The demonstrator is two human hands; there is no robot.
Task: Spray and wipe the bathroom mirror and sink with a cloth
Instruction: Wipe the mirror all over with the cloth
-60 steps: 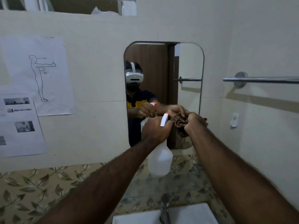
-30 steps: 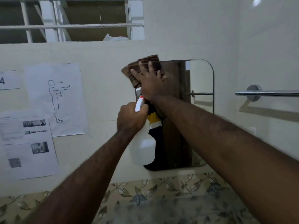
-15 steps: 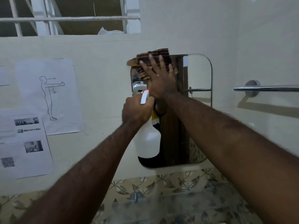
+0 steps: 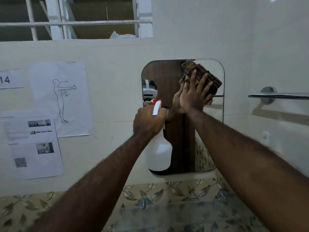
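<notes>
Pressing flat against the upper right part of the mirror (image 4: 168, 77), a brown striped cloth (image 4: 205, 77) is held under the spread fingers of the right hand (image 4: 194, 97), whose grip is open. A white spray bottle (image 4: 159, 153) is gripped at its neck by the closed left hand (image 4: 148, 122), in front of the mirror's lower left. On the wall at left, papers are taped: "14" (image 4: 5, 80) is read on one, and "90°" on a drawing of a standing figure (image 4: 61, 97). A towel bar (image 4: 280, 95) is fixed at right.
</notes>
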